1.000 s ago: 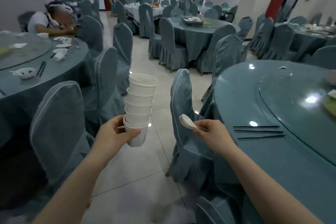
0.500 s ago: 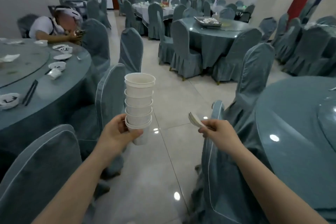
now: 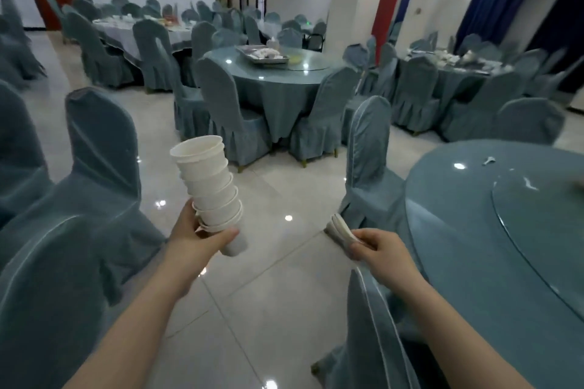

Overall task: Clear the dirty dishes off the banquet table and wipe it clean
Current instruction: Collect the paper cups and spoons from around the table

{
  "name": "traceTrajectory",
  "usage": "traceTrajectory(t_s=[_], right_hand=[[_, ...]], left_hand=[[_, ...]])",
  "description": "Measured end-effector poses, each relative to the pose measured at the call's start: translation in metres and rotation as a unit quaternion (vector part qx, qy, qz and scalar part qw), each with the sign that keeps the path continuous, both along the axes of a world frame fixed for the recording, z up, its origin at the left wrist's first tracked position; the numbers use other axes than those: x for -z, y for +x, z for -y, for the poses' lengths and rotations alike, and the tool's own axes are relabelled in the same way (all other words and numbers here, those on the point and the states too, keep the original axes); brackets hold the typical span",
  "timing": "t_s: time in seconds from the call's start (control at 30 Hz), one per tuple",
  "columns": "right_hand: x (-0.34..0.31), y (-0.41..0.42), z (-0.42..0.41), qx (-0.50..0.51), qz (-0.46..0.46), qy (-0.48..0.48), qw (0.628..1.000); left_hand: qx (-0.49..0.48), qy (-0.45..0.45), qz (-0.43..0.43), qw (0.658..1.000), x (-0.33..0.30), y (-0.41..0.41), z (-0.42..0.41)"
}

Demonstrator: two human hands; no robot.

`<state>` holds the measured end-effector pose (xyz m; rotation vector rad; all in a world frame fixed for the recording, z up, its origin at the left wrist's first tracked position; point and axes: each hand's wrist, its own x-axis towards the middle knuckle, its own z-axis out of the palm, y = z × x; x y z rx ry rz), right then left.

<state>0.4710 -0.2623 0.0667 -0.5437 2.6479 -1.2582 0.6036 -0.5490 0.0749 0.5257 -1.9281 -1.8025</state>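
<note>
Standing between banquet tables, a person carries cleared tableware in both hands, seen from a head-worn camera. Left of centre in the frame, the left hand [image 3: 197, 238] wraps its fingers round the lowest cup of a stack of white cups [image 3: 211, 193], which leans toward the upper left. Right of centre, the right hand [image 3: 377, 248] pinches a small bundle of white spoons [image 3: 339, 228] by their handles, bowls pointing toward the upper left. At the right edge lies the round banquet table [image 3: 448, 230] with its glass turntable [image 3: 543, 230] and a few white scraps [image 3: 488, 161] left on it. Chairs in blue-grey covers [image 3: 98, 136] fill the left side, and in the upper middle another round table holds a metal tray [image 3: 264, 55] of dishes. The cups look light and thin-walled, so the tall stack seems likely to topple or slip apart if tipped further; holding it low, with the thumb across the front, seems the steadiest grip. The spoons look hard and smooth, probably breakable if dropped. Compared with half a second earlier, the view has swung to the right, the cup stack now tilts instead of standing upright, and both grips are unchanged.
</note>
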Motion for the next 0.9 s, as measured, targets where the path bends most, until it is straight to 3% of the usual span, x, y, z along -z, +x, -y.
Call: traceTrajectory(t_s=[0.2,0.5,0.9], right_hand=[[0.001,-0.135,0.021,0.086,-0.014,-0.002,0.996],[0.006,-0.313,0.103,0.11,-0.003,0.031,0.993],[-0.004,-0.523,0.201,0.239,0.0,-0.004,0.971]], left_hand=[[0.08,-0.021,0.002,0.997,-0.003,-0.163,0.047],[0.156,-0.043,0.053,0.985,0.011,-0.35,0.14],[0.251,-0.046,0.029,0.967,0.005,-0.645,0.253]])
